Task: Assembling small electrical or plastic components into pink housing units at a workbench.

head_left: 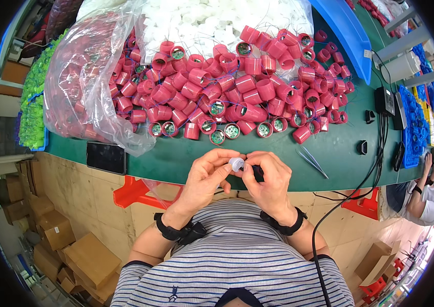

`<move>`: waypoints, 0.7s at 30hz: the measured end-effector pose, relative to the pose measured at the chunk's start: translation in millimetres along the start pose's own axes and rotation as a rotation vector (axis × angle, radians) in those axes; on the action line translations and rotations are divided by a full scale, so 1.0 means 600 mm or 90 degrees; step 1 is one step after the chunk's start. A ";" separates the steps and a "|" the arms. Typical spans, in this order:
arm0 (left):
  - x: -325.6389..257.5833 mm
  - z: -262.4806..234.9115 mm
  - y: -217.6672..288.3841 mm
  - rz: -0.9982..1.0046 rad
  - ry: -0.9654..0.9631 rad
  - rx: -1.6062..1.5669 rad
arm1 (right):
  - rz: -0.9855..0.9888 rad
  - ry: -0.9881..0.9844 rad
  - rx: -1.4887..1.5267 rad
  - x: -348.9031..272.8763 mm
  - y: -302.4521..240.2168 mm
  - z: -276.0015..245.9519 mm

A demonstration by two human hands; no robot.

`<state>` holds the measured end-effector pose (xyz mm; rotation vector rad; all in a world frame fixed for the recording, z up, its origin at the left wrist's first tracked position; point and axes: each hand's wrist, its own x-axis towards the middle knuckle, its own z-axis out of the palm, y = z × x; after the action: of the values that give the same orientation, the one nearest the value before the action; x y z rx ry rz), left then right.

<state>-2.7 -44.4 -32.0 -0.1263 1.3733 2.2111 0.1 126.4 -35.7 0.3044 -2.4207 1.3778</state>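
My left hand (pixel 204 179) and my right hand (pixel 268 181) meet at the near edge of the green table (pixel 176 158). Between the fingertips of both hands sits a small white cap-like part (pixel 236 163). My right hand also closes around a small dark piece (pixel 258 173), mostly hidden by the fingers. A large heap of red cylindrical parts (pixel 232 87) with thin blue wires lies on the table just beyond my hands. Some of them show green round boards inside.
Metal tweezers (pixel 311 161) lie right of my hands. A dark phone (pixel 106 157) rests at the left table edge. Clear bags hold red parts (pixel 84 82) and white parts (pixel 217 18). Black cables (pixel 375 169) hang at right. Another person (pixel 421 197) sits far right. Cardboard boxes (pixel 74 250) lie on the floor.
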 end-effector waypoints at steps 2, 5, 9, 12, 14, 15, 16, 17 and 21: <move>0.001 0.000 0.001 -0.001 0.015 -0.005 | -0.011 0.000 -0.007 0.001 0.001 0.001; 0.001 -0.002 0.000 -0.006 0.021 0.003 | -0.015 0.002 -0.015 0.002 0.000 0.001; 0.000 -0.001 0.000 -0.005 0.019 0.005 | -0.019 -0.004 -0.018 0.002 0.000 0.001; 0.000 -0.002 -0.002 0.002 0.023 0.012 | -0.024 -0.007 -0.028 0.003 -0.002 0.000; -0.001 0.001 0.001 0.012 0.032 0.036 | -0.027 -0.008 -0.033 0.003 -0.002 0.000; -0.001 0.002 0.002 0.012 0.032 0.036 | -0.028 -0.007 -0.036 0.003 -0.002 0.000; -0.002 0.002 0.002 0.016 0.035 0.062 | -0.029 -0.007 -0.039 0.002 -0.002 0.000; -0.002 0.002 0.002 0.020 0.038 0.089 | -0.028 -0.007 -0.039 0.002 -0.002 0.000; -0.003 -0.002 0.002 0.014 0.040 0.099 | 0.001 -0.021 -0.016 0.002 -0.007 -0.001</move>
<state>-2.0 -46.5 -31.0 -0.1268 1.5825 2.1243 0.3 124.7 -31.6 0.3211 -2.4635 1.3531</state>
